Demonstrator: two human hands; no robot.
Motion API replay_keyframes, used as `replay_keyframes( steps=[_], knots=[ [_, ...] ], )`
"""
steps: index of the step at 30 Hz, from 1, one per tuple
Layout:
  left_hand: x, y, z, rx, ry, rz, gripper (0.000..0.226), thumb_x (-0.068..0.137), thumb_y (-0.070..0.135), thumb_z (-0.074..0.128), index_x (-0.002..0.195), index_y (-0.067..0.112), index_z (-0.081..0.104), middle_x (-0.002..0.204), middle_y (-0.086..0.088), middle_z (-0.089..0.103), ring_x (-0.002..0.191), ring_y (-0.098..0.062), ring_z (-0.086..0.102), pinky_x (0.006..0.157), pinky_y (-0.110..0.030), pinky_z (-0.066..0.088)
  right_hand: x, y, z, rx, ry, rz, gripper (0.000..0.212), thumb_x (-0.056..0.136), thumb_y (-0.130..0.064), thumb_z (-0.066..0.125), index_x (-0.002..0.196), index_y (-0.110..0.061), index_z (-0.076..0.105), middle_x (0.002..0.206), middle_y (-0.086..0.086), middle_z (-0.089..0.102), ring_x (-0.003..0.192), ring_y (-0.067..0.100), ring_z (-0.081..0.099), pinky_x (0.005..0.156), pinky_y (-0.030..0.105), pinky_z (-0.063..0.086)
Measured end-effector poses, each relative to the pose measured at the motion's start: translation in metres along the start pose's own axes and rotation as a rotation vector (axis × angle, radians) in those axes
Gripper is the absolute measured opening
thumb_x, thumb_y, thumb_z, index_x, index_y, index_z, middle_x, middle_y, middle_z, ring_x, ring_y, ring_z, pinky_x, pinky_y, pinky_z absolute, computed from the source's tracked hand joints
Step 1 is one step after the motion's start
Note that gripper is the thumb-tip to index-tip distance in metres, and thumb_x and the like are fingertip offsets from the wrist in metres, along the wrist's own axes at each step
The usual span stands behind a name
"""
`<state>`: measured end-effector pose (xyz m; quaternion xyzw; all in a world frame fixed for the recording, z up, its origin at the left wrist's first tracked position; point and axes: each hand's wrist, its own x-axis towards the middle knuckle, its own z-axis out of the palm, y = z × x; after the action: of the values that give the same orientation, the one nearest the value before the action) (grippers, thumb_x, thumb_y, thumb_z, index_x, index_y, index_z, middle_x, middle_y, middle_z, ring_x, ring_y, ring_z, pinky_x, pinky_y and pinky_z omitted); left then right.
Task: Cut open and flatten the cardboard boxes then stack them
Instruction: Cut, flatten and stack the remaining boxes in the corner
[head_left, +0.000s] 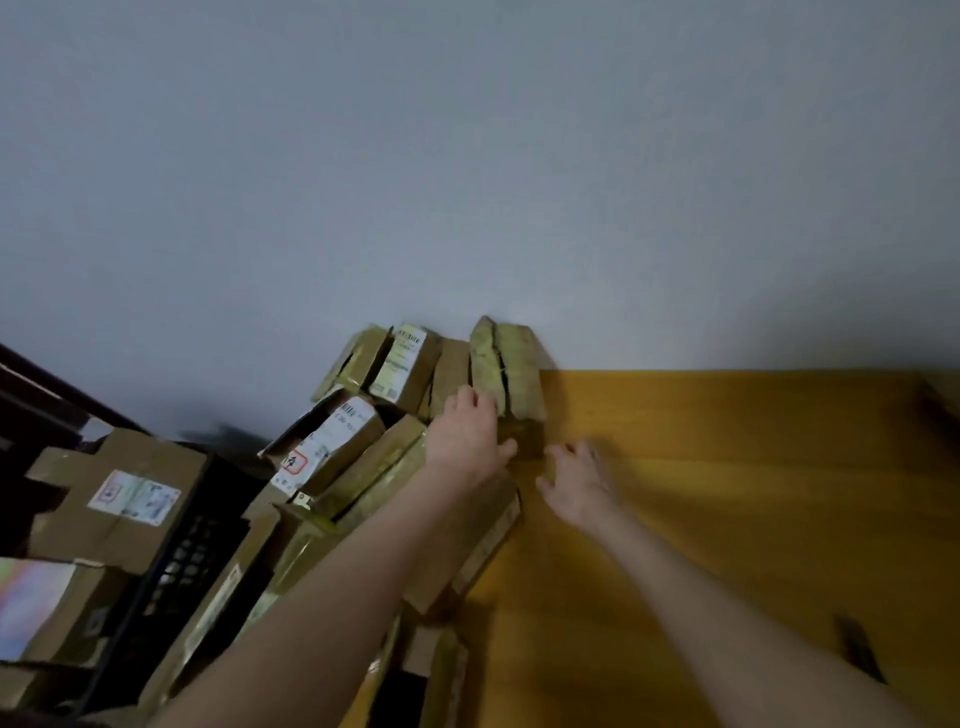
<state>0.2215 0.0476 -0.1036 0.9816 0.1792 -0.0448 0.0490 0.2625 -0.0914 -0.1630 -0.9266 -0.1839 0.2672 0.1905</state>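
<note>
A pile of taped cardboard boxes (358, 457) leans against the pale wall at the left edge of a yellow wooden table (727, 493). The rightmost box (511, 374) stands upright by the wall, its top tape split. My left hand (467, 434) grips this box's near left side, thumb on its lower front. My right hand (579, 480) hovers just right of the box's base, fingers spread and blurred, holding nothing. A dark knife-like tool (857, 647) lies on the table at the lower right.
A black plastic crate (202, 545) at the left holds more cardboard boxes (119, 499) with labels. A dark stair rail (47, 395) runs at the far left. Bare tabletop stretches to the right of my hands.
</note>
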Motion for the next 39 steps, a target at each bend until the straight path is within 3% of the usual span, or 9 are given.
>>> replay_keyframes(
  steps=[4,9,12,15,20,25,30,32,39],
  knots=[
    [-0.006,-0.035,-0.01,0.143,-0.214,-0.041,0.077,0.079,0.071,0.053,0.127,0.012,0.044,0.121,-0.008,0.054,0.102,-0.023,0.058,0.07,-0.033,0.051,-0.002,-0.023,0.016,0.015,-0.039,0.019,0.05,0.096,-0.023,0.05,0.144,-0.025,0.036,0.143,0.008,0.03,0.133,0.029,0.034,0.106,0.041,0.039],
    [-0.03,-0.042,0.007,0.226,-0.451,0.051,0.101,0.076,0.073,0.058,0.148,0.01,0.027,0.149,-0.015,0.036,0.137,-0.031,0.036,0.106,-0.044,0.04,-0.014,-0.027,0.027,-0.02,-0.06,0.06,0.048,0.096,-0.033,0.048,0.141,-0.021,0.038,0.143,0.009,0.032,0.129,0.03,0.038,0.101,0.04,0.042],
    [-0.05,-0.03,0.02,0.182,-0.426,-0.046,0.106,0.077,0.061,0.066,0.153,0.014,0.009,0.152,-0.02,0.022,0.139,-0.035,0.027,0.105,-0.045,0.039,-0.025,-0.02,0.034,-0.02,-0.057,0.075,0.05,0.097,-0.035,0.047,0.144,-0.022,0.035,0.144,0.008,0.031,0.129,0.031,0.039,0.101,0.04,0.043],
    [-0.067,-0.022,0.029,0.15,-0.333,-0.089,0.107,0.078,0.055,0.069,0.153,0.019,0.002,0.145,-0.02,0.026,0.133,-0.035,0.032,0.102,-0.043,0.04,-0.039,-0.008,0.042,0.033,-0.07,0.104,0.048,0.097,-0.03,0.05,0.142,-0.022,0.038,0.144,0.007,0.032,0.131,0.03,0.038,0.102,0.041,0.042],
    [-0.08,-0.006,0.033,0.108,-0.277,-0.091,0.105,0.078,0.051,0.072,0.152,0.021,0.004,0.146,-0.021,0.023,0.136,-0.038,0.028,0.108,-0.05,0.033,-0.062,0.02,0.051,0.122,-0.066,0.187,0.051,0.097,-0.025,0.052,0.145,-0.024,0.034,0.151,0.008,0.025,0.139,0.029,0.028,0.106,0.04,0.039],
    [-0.063,0.011,0.017,-0.175,-0.164,0.016,0.08,0.083,0.025,0.07,0.148,0.018,0.024,0.138,-0.019,0.039,0.123,-0.034,0.045,0.1,-0.044,0.046,-0.078,0.05,0.044,0.337,0.018,0.283,0.061,0.095,-0.032,0.056,0.148,-0.018,0.028,0.148,0.011,0.033,0.13,0.032,0.041,0.099,0.037,0.042],
    [-0.067,0.021,0.018,-0.182,-0.452,-0.05,0.114,0.074,0.05,0.075,0.154,0.021,0.001,0.158,-0.02,0.007,0.144,-0.04,0.013,0.113,-0.056,0.027,-0.097,0.072,0.044,0.456,0.035,0.332,0.065,0.095,-0.031,0.056,0.149,-0.012,0.025,0.15,0.011,0.035,0.127,0.029,0.046,0.094,0.032,0.043],
    [-0.081,0.021,0.034,-0.121,-0.436,-0.095,0.121,0.072,0.05,0.077,0.153,0.03,-0.011,0.16,-0.018,-0.005,0.146,-0.039,0.004,0.113,-0.061,0.021,-0.105,0.076,0.048,0.46,0.023,0.343,0.065,0.095,-0.03,0.056,0.149,-0.013,0.025,0.148,0.011,0.037,0.12,0.028,0.052,0.089,0.032,0.045],
    [-0.082,0.037,0.043,-0.071,-0.33,-0.044,0.113,0.075,0.041,0.076,0.15,0.04,-0.009,0.151,-0.019,0.02,0.138,-0.039,0.027,0.108,-0.058,0.032,-0.124,0.089,0.052,0.463,0.048,0.385,0.059,0.097,-0.028,0.054,0.148,-0.018,0.027,0.148,0.009,0.035,0.117,0.028,0.054,0.086,0.033,0.047]
  ],
)
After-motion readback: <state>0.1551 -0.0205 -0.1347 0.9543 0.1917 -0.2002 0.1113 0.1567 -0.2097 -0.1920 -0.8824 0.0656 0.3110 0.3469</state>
